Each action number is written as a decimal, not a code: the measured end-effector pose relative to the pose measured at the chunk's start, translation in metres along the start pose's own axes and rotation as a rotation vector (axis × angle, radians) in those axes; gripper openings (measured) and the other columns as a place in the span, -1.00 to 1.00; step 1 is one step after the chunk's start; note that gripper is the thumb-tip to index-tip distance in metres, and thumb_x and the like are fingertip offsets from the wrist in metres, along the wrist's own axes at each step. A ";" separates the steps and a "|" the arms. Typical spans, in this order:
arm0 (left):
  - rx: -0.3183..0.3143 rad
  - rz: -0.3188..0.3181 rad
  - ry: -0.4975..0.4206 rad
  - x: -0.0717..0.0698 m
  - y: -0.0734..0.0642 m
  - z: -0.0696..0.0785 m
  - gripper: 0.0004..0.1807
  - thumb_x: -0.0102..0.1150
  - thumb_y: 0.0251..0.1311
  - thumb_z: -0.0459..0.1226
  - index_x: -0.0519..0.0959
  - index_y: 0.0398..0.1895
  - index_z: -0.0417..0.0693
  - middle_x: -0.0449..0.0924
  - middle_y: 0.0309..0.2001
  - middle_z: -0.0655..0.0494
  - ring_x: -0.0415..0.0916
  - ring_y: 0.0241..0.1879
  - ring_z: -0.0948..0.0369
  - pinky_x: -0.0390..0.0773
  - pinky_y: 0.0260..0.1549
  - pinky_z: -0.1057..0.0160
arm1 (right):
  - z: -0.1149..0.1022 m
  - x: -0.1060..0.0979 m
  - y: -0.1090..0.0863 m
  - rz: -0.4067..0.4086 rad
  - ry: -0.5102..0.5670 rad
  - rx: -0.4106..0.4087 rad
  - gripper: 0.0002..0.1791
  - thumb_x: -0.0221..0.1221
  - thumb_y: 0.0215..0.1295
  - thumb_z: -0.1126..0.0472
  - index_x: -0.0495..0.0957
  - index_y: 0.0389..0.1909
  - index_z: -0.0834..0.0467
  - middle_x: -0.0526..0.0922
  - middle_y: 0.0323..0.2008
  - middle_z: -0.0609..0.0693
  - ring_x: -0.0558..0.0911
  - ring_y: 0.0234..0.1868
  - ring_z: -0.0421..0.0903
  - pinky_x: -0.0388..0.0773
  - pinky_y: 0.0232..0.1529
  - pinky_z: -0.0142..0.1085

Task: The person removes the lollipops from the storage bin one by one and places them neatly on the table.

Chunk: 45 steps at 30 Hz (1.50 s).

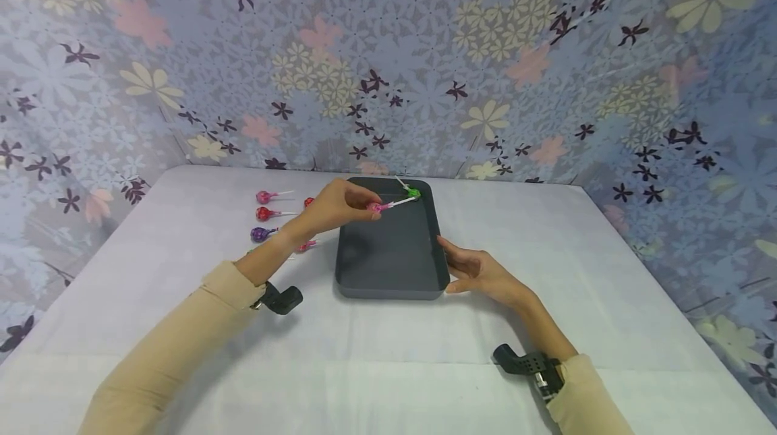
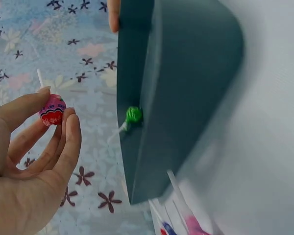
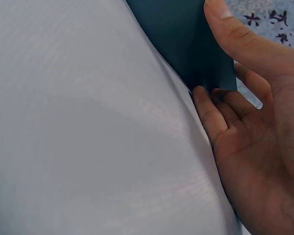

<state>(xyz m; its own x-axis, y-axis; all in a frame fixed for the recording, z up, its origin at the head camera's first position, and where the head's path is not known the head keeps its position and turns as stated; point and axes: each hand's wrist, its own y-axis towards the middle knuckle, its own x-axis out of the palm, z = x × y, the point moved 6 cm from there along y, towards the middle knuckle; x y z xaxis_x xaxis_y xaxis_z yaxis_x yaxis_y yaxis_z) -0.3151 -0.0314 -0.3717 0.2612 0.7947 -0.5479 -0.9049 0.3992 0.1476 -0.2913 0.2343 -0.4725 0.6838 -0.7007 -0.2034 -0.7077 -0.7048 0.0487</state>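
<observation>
My left hand pinches a pink lollipop by its wrapped head between thumb and fingers, above the far part of a dark grey tray. The lollipop's white stick points right and overlaps a green lollipop in the head view. That green one lies inside the tray at its far right corner, its stick leaning on the far wall. Against the tray's right wall rests my right hand, with fingertips on the side and thumb beside the near corner. In the right wrist view the fingers touch the wall low down.
Left of the tray lie several wrapped lollipops: a pink one, a red one, a purple one and others partly hidden behind my left arm. A white cloth covers the table, with a flowered curtain behind it.
</observation>
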 end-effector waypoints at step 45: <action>-0.227 -0.037 0.323 -0.030 -0.096 -0.078 -0.72 0.38 0.09 -0.37 0.71 -0.11 -0.27 0.73 -0.37 0.00 0.41 -0.45 0.23 0.40 -0.50 0.38 | 0.004 -0.005 0.003 -0.039 -0.003 -0.007 0.01 0.32 0.16 0.39 -0.09 0.52 0.26 -0.24 0.55 0.16 -0.12 0.52 0.21 0.28 0.30 -0.50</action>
<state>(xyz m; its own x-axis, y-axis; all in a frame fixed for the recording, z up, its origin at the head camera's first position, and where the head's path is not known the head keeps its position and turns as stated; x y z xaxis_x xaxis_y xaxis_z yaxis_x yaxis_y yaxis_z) -0.2625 -0.1293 -0.4331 0.2089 0.5825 -0.7856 -0.9576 0.2850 -0.0433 -0.2974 0.2361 -0.4754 0.7103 -0.6724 -0.2080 -0.6793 -0.7323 0.0474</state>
